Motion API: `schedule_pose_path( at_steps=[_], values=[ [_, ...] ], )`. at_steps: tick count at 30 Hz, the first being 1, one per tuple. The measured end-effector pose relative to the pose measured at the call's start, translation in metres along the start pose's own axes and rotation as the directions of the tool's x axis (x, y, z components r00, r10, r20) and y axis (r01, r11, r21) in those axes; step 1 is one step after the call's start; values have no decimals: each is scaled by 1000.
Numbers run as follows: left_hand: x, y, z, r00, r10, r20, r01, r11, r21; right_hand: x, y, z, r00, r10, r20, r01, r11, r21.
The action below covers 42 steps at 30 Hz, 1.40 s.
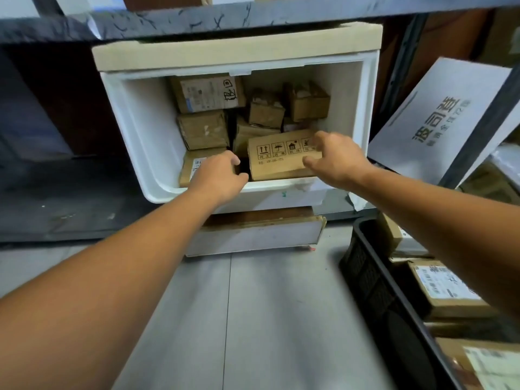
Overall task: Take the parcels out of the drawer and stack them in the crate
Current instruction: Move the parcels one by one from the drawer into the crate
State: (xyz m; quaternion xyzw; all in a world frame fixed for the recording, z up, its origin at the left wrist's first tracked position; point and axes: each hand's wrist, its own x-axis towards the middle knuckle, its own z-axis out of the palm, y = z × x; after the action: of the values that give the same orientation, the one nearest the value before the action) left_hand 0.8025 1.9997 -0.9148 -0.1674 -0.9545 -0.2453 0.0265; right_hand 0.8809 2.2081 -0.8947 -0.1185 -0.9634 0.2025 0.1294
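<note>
Step in hand: picking the next parcel out of the drawer (135, 130); by my reading nothing is lifted yet.
Printed parcel (277, 161): between the two grips at the drawer's front, handling symbols facing up.
Right grip (334, 159): apart, thumb and fingers spread about the parcel's right end, thumb on the printed face, not clamped.
Left grip (218, 175): fingers curl down into the dark gap at the parcel's left edge; I cannot tell whether they hold it.
Labelled parcel (191, 167): just left of the left grip, partly under it.
Other parcels (204, 129): beyond both grips, deeper in the drawer.
Crate (363, 266): below and right of the right grip, with parcels already inside.
Next move: probably clamp both grips on the parcel's ends, lift it clear of the drawer's front wall, and carry it right and down onto the stack.
</note>
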Motion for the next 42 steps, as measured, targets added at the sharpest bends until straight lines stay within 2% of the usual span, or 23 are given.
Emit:
schedule_pose_path(
  at_steps=[8, 13, 28, 42],
  values=[
    [44, 3, 36, 1000, -4, 30, 7, 997, -82, 39, 14, 23, 997, 77, 7, -76, 996, -47],
    [63, 2, 44, 999, -16, 34, 21, 992, -126, 52, 18, 34, 990, 139, 5, -139, 990, 5],
    [77, 8, 58, 995, 92, 27, -88, 988, -126, 59, 26, 39, 991, 125, 55, -124, 992, -27],
    [66, 21, 48, 992, 124, -19, -125, 975, -185, 45, 17, 27, 993, 107, -50, -103, 991, 81]
  ],
)
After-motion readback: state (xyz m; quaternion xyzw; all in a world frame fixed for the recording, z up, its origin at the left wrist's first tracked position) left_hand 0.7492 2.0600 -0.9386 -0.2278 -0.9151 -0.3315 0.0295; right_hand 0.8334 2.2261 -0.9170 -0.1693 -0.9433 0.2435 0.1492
